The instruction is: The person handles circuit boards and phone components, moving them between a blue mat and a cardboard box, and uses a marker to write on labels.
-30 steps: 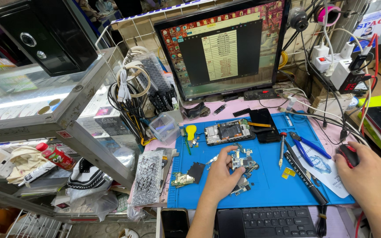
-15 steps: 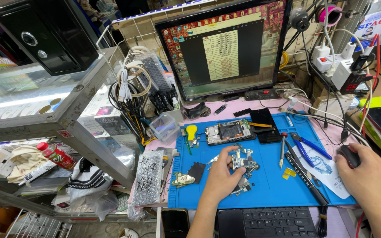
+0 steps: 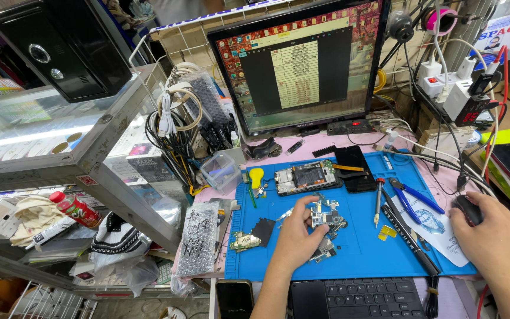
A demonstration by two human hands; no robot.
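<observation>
My left hand [image 3: 297,237] rests on the blue work mat [image 3: 361,254], fingers closed around a small circuit board [image 3: 327,214]. Just beyond it lies an opened phone body [image 3: 307,176] with a black screen panel [image 3: 354,167] joined by a flat cable. My right hand [image 3: 494,241] covers a black mouse [image 3: 469,208] at the mat's right edge. A second small board [image 3: 244,240] and a dark square piece [image 3: 263,230] lie left of my left hand.
A monitor [image 3: 299,65] with a window open stands behind the mat. A screwdriver [image 3: 378,201], blue-handled pliers [image 3: 411,198] and a black keyboard [image 3: 361,298] surround the hands. A glass shelf unit [image 3: 60,130] with cables and clutter fills the left.
Both hands stay in place; my right hand has shifted slightly on the mouse. The view has barely moved.
</observation>
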